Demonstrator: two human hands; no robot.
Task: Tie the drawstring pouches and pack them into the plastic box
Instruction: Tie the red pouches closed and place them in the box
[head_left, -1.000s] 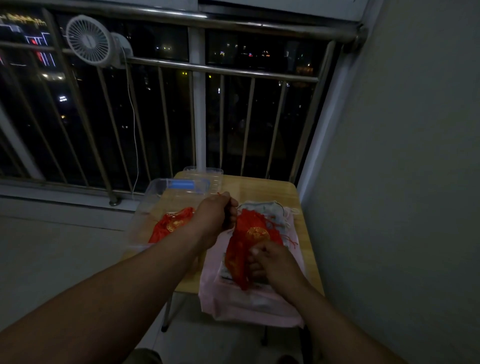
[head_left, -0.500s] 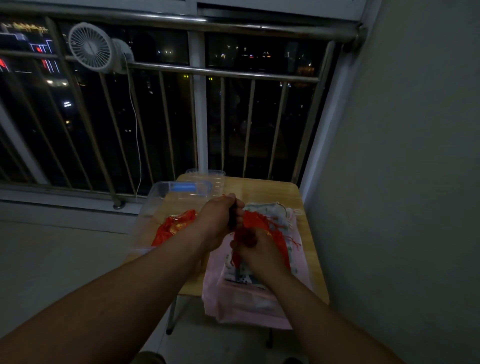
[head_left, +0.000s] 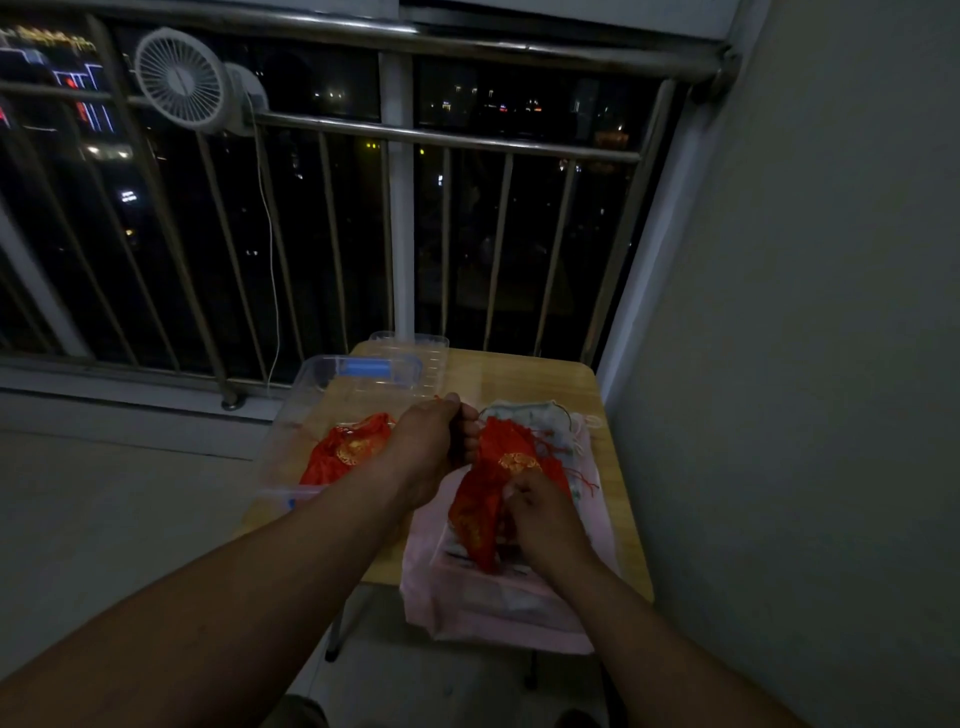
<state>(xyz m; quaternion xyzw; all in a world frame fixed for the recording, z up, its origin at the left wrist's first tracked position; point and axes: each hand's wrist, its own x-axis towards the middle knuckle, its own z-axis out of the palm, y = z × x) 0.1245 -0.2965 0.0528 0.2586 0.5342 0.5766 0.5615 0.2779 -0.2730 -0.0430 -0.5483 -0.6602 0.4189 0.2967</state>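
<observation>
A red drawstring pouch (head_left: 485, 499) with gold print hangs between my hands above the small wooden table (head_left: 535, 374). My left hand (head_left: 428, 447) is fisted and pinches its drawstring at the top. Lower down, my right hand (head_left: 535, 512) grips the pouch's body. A second red pouch (head_left: 348, 452) lies inside the clear plastic box (head_left: 296, 421) on the table's left side. More red pouches with loose strings (head_left: 558, 462) lie behind my right hand.
A pink plastic bag (head_left: 493, 603) with light cloth pouches covers the table's right half and hangs over the near edge. The box's clear lid (head_left: 423, 345) lies behind it. Metal railing and a white fan (head_left: 179, 78) stand beyond; a wall is close on the right.
My right hand rose toward my left hand with the pouch, then dropped back down, stretching the pouch out again. My left hand stayed in place on the string.
</observation>
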